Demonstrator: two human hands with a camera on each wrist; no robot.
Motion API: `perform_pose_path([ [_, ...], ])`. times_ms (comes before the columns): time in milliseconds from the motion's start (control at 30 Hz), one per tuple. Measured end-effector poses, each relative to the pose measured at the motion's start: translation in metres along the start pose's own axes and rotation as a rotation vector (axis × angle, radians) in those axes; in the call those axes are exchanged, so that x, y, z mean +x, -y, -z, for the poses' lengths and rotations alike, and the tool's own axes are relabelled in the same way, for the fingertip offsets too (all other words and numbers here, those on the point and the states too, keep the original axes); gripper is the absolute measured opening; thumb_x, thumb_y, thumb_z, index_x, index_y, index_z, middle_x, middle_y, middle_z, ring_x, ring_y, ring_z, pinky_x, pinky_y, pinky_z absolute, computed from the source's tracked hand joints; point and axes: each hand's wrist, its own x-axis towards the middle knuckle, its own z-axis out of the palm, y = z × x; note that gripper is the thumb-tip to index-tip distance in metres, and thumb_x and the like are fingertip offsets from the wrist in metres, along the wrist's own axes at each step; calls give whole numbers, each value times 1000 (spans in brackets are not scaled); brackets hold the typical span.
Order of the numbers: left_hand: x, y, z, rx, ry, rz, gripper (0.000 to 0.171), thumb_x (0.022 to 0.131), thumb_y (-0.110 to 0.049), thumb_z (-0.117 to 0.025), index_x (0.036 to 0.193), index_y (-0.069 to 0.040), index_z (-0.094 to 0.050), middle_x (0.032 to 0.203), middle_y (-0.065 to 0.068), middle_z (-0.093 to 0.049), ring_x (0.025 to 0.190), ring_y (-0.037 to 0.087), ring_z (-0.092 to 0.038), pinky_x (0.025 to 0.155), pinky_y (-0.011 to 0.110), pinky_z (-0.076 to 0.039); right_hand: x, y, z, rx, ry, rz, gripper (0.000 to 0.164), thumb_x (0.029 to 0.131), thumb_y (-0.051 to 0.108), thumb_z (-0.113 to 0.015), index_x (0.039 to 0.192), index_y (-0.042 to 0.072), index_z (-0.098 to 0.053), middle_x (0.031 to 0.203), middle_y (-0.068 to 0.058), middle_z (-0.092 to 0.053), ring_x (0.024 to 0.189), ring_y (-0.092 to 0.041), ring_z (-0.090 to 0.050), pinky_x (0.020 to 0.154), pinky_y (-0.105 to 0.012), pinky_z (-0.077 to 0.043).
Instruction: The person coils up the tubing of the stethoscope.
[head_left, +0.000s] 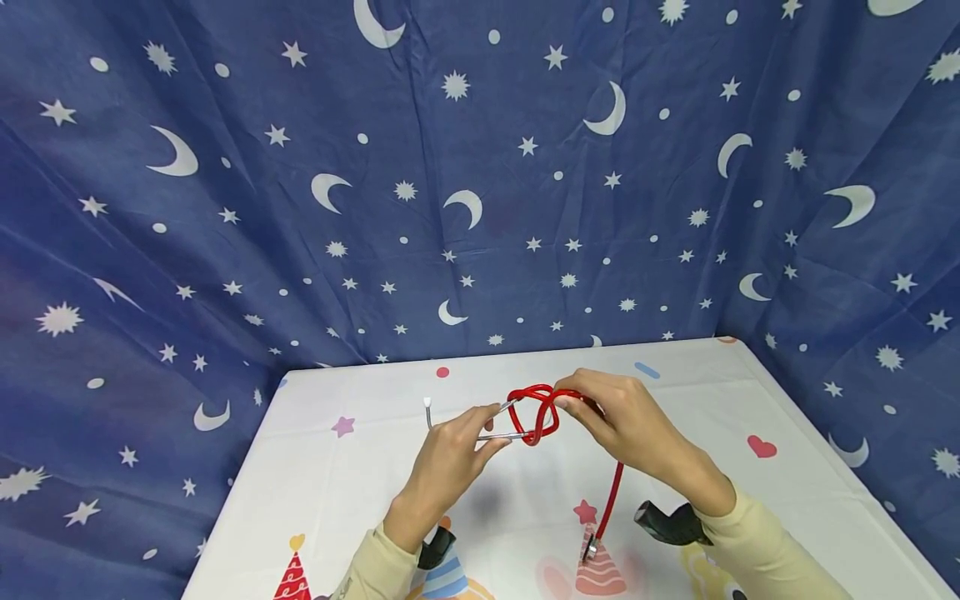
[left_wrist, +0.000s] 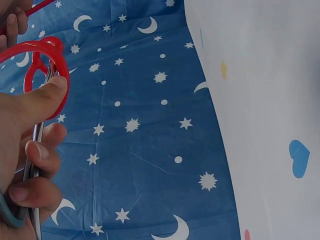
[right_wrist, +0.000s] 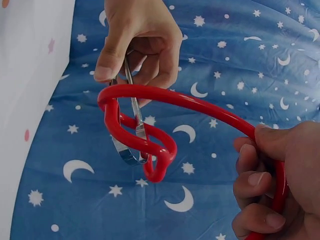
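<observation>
A stethoscope with red tubing (head_left: 612,496) is held in the air above the table by both hands. My left hand (head_left: 444,458) grips its metal ear tubes (right_wrist: 136,112), thumb on one side and curled fingers on the other. One white ear tip (head_left: 427,402) sticks up beyond the left hand. The tubing is looped around the far, joined end of the ear tubes. My right hand (head_left: 626,421) holds a stretch of tubing between thumb and fingers, right of the loops. Below it the tubing hangs down to the chest piece (head_left: 590,548), which is near the table's front.
A white table (head_left: 337,483) printed with coloured shapes lies under the hands. Behind it and at both sides hangs a blue curtain (head_left: 480,275) with moons and stars. Dark wrist devices (head_left: 667,525) sit at both cuffs.
</observation>
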Motion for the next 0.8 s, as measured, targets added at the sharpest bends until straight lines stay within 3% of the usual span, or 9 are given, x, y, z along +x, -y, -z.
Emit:
perform_pose_path([
  [233, 1, -6, 5, -9, 7, -24, 43, 80, -23, -82, 118, -10, -66, 84, -4, -67, 60, 4, -56, 55, 15, -46, 6, 0, 3, -12, -8, -16, 19, 83, 6, -76, 99, 14, -71, 76, 11, -60, 59, 3, -41, 49, -12, -37],
  [800, 4, -18, 11, -33, 2, -135, 43, 78, -25, -83, 116, -10, -68, 86, -6, -70, 69, 6, -67, 61, 18, -53, 13, -10, 0, 8, -42, -53, 15, 83, 9, -76, 96, 15, -71, 75, 12, -59, 61, 0, -41, 51, -16, -39],
])
